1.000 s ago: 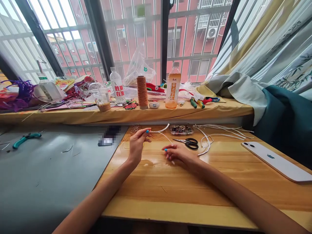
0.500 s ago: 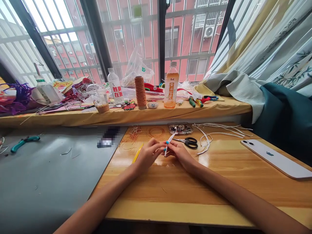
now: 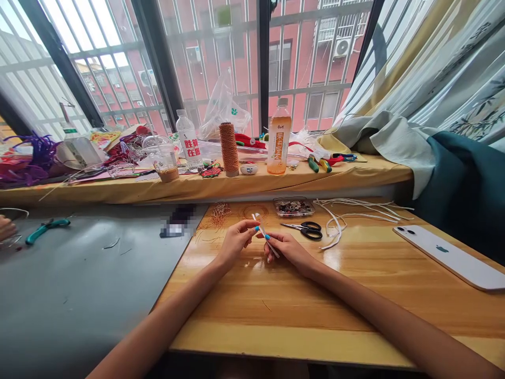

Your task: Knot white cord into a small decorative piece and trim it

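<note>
I've got both hands on one white strip (image 3: 262,230) now, centre frame, just above the wooden tabletop (image 3: 295,308). A second ago they were apart, left hand higher; half a second ago they'd met. Since then the strip has swung over: it leaned up-right, now runs upper left to lower right. Left hand (image 3: 236,241): thumb and forefinger closed on the upper part, other fingers loosely curled. Right hand (image 3: 290,250): thumb pressing it from above, fingers folded underneath, lower end poking out past them. Grips sit close together, so I read this as fine two-handed shaping or alignment, not transport. Can't tell if it's one layer or doubled; too small on my feed. Far tip shows over the copper wire coil (image 3: 252,211); can't confirm contact. Black scissors (image 3: 310,230) lie untouched right of the hands, jewellery-parts box (image 3: 294,207) behind them, spare white cords (image 3: 335,231) further right. Also new: a co-worker's hand (image 3: 6,227) at the left edge, near the teal pliers (image 3: 48,230); camera pan may explain it. Well apart from my work, so I see no interference.
</note>
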`<state>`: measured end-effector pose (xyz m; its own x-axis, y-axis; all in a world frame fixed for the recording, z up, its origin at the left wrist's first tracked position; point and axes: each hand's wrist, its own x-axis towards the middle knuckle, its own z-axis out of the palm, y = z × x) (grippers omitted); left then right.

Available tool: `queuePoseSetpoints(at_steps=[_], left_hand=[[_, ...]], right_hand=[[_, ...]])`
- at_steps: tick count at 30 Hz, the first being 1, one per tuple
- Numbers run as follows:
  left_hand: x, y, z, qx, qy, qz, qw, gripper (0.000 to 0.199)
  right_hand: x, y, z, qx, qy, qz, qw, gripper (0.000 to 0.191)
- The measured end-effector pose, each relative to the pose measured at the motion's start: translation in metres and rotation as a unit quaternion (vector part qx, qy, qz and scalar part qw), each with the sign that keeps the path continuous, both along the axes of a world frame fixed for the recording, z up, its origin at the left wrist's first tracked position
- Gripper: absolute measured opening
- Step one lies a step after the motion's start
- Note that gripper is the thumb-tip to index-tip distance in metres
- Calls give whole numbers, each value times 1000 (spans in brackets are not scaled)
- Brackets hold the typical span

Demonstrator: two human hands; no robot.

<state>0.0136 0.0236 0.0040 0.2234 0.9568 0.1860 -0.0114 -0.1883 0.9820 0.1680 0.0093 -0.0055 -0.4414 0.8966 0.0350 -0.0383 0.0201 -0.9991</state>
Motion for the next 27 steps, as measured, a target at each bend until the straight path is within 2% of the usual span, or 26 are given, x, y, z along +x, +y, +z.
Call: queuePoseSetpoints(at_steps=[5,11,15,20,24,27], left_hand=[[1,1,-1,-16,-39,16,999,26],[5,0,-2,-97,-108,18,989,45],[7,-2,-2,-141,-92,-13,986,49],[8,-6,-2,-160,-71,3,985,48],[8,-9,-2,-138,-20,-9,990,30],[8,-9,-1,-91,-11,16,996,26]], right_hand=[[-1,-2,3,-17,-6,8,1000,33],[0,-1,1,-11,-13,22,1000,30],[-1,0,1,2,-5,19,1000,30],[-1,0,1,2,0,18,1000,29],[0,0,2,-9,3,23,1000,30],[2,1,4,-39,3,41,998,30]])
